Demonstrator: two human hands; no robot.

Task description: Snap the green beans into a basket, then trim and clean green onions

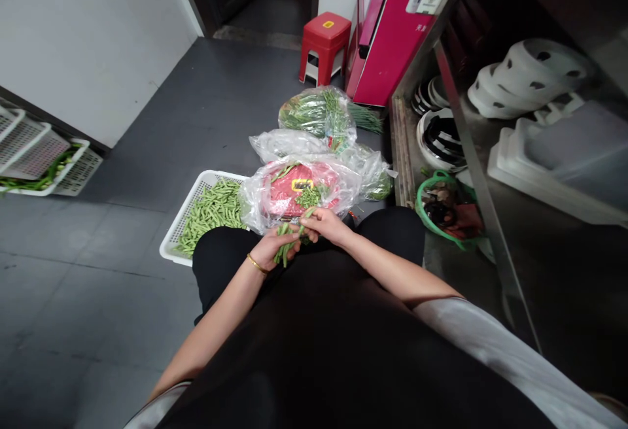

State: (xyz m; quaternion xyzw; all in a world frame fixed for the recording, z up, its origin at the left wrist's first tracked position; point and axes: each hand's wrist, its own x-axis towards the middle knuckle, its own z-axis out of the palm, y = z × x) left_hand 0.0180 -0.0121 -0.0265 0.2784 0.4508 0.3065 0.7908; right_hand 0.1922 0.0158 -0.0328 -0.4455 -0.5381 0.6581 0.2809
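Observation:
My left hand (275, 247), with a gold bracelet at the wrist, is closed around a small bunch of green beans (283, 246). Close beside it, my right hand (326, 225) pinches a green bean (307, 214) between thumb and fingers. Both hands are over my lap. Just beyond them, a red stool top (284, 197) is covered by a clear plastic bag (252, 197), with a small heap of bean pieces (309, 196) on it. To the left, a white perforated basket (169, 244) holds many short pieces of green bean (210, 213).
Bagged greens (314, 112) lie on the floor ahead, before a red stool (324, 40) and a pink cabinet (392, 43). White baskets (34, 148) stand far left. A metal shelf (481, 180) with white containers (530, 82) runs along my right, near a green basket (441, 220).

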